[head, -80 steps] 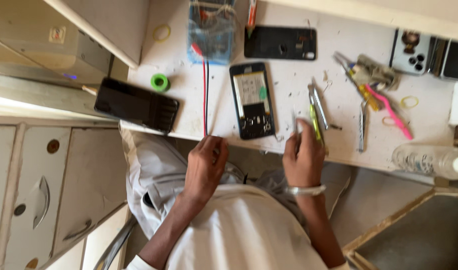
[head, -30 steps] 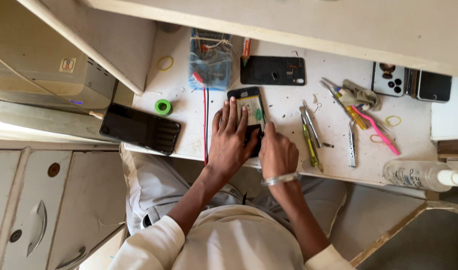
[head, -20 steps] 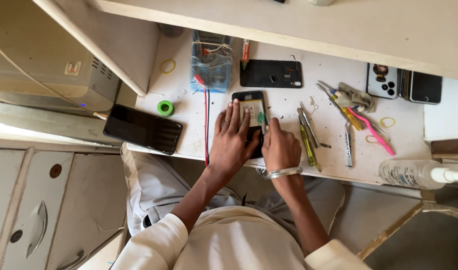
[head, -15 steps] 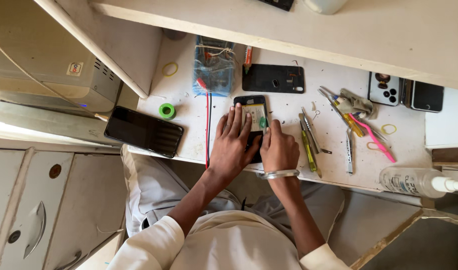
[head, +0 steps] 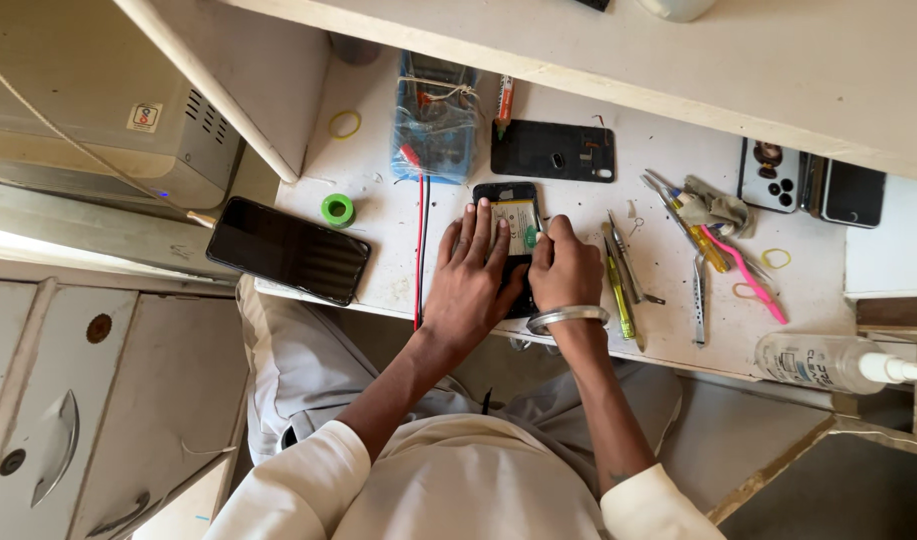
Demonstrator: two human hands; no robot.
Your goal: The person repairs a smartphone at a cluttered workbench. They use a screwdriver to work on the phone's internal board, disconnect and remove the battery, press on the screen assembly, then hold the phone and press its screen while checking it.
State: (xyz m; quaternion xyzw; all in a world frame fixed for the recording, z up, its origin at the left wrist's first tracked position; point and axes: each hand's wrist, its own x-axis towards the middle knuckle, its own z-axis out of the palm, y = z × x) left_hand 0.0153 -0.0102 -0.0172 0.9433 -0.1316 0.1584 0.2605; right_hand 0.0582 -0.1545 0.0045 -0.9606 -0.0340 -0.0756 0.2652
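An opened phone [head: 511, 212] lies back-up on the white worktable [head: 668, 300], its battery and boards showing. My left hand [head: 470, 278] lies flat on the phone's left side, fingers spread. My right hand [head: 565, 268], with a metal bangle at the wrist, is curled at the phone's right edge, fingertips pressing on its inside. I cannot tell whether those fingers pinch a small tool.
A black back cover [head: 552, 151] lies beyond the phone. A dark phone [head: 288, 250] overhangs the table's left edge, near a green tape roll [head: 337, 209]. Red and black leads [head: 419, 240] run from a meter [head: 435, 117]. Tweezers and screwdrivers [head: 623, 275], two more phones [head: 771, 175], a spray bottle [head: 828, 361].
Both hands rose from the table's near edge onto the opened phone and have stayed there. The view has drifted slightly; the hands barely shift over the last second.
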